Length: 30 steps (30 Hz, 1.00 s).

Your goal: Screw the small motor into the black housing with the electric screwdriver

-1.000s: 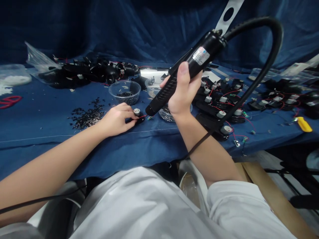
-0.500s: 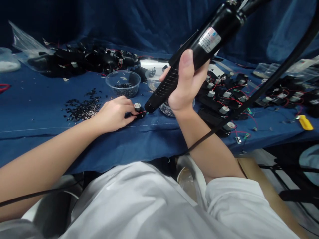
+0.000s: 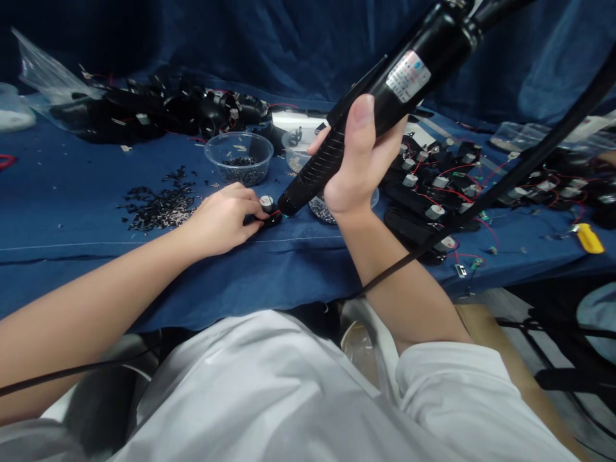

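My right hand (image 3: 359, 160) is wrapped round a black electric screwdriver (image 3: 385, 96), tilted with its nose pointing down and left. The nose (image 3: 289, 202) is over the right end of a small black part with a motor (image 3: 266, 204) and a red wire; the bit itself is hidden. My left hand (image 3: 228, 218) pinches that part from the left with thumb and fingers, holding it on the blue cloth (image 3: 298, 269). Left of my left hand lies a loose pile of small black pieces (image 3: 149, 202) and screws (image 3: 178, 215).
Behind my hands stand a clear tub of dark bits (image 3: 239, 157) and a dish of screws (image 3: 321, 208). Motor assemblies with red wires (image 3: 437, 183) crowd the right, near a yellow tool (image 3: 589, 239). The screwdriver's cable (image 3: 481, 205) crosses my right forearm. Black housings (image 3: 183, 115) lie at back left.
The nose of the screwdriver has shifted slightly left and up over the part. Both hands keep their grip, and the whole view has moved a little.
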Each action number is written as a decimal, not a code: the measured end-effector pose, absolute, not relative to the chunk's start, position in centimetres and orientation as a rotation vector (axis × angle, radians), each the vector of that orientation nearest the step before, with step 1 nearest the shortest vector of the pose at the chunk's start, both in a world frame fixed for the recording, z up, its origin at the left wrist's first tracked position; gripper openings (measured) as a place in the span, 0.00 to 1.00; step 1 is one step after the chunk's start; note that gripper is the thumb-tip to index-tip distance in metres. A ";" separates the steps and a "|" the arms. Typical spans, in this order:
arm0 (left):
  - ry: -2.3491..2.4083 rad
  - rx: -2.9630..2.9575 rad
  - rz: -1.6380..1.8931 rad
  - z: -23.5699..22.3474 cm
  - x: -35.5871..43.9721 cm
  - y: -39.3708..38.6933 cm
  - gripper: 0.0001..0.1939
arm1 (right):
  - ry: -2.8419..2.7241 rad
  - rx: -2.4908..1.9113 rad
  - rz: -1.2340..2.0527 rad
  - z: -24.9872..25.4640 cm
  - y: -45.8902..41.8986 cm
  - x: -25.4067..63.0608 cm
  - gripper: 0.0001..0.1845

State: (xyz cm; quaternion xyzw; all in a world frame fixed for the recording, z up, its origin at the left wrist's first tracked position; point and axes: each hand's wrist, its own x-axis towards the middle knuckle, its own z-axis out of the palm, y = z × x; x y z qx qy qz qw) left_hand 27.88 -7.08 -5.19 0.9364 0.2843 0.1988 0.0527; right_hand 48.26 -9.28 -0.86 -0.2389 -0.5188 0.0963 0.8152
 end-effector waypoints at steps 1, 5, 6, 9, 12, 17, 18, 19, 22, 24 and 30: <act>0.862 2.825 0.611 -5.1 27.9 -7.1 0.13 | -1.095 -0.511 0.206 -0.9 -9.3 48.1 0.30; 0.913 2.724 0.614 -4.9 27.9 -7.0 0.12 | -1.084 -0.571 0.221 -1.2 -9.1 47.7 0.32; 0.928 2.703 0.614 -4.8 28.0 -7.0 0.12 | -1.091 -0.603 0.226 -1.3 -9.1 47.6 0.33; 0.968 2.653 0.618 -4.8 28.1 -7.0 0.11 | -1.092 -0.623 0.164 -1.6 -8.5 47.5 0.32; 0.988 2.622 0.613 -4.8 28.2 -7.0 0.10 | -1.096 -0.606 0.076 -2.4 -7.7 47.7 0.30; 0.993 2.594 0.630 -4.8 28.3 -7.0 0.09 | -1.232 -0.696 0.222 -4.0 -6.7 48.5 0.32; 0.995 2.593 0.631 -4.8 28.3 -7.0 0.09 | -1.232 -0.694 0.223 -4.1 -6.7 48.5 0.32; 0.997 2.592 0.631 -4.8 28.3 -7.0 0.10 | -1.227 -0.689 0.214 -4.2 -6.8 48.5 0.32; 0.998 2.599 0.642 -5.1 28.3 -6.9 0.10 | -1.188 -0.660 0.178 -3.7 -7.6 48.1 0.29; 0.995 2.608 0.665 -5.4 28.2 -6.8 0.09 | -1.150 -0.614 0.174 -3.2 -8.4 47.6 0.24; 0.987 2.629 0.679 -5.9 28.3 -6.5 0.08 | -1.228 -0.729 0.196 -2.6 -9.2 47.7 0.26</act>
